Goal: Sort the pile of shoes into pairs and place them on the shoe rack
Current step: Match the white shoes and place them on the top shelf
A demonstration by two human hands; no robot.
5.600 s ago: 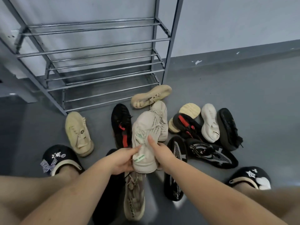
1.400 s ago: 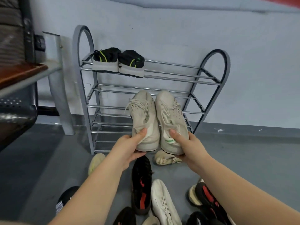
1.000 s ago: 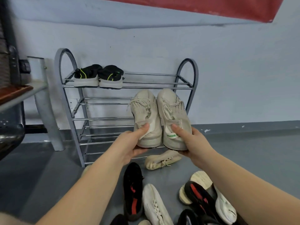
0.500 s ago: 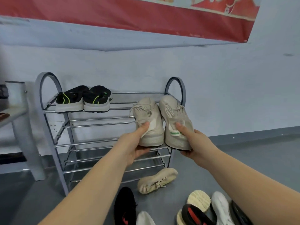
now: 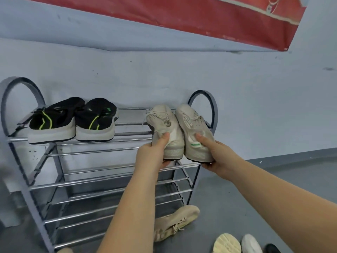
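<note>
Tubular chrome rack point(image 5: 102, 183) (arched ends), each hand's fingers clamped on one beige knit sneaker, heels seemingly unsupported.

I held two beige knit sneakers side by side at the right end of the shoe rack's point(image 5: 102, 181) top tier, toes pointing toward the wall: one beige sneaker point(image 5: 166, 128) in my left hand point(image 5: 152, 154), its mate with a green heel mark point(image 5: 196, 133) in my right hand point(image 5: 217, 157). A black pair with lime stripes point(image 5: 73, 120) sat at the left end of that tier. Another beige sneaker point(image 5: 175, 222) lay on its side on the floor by the rack's right foot.
</note>
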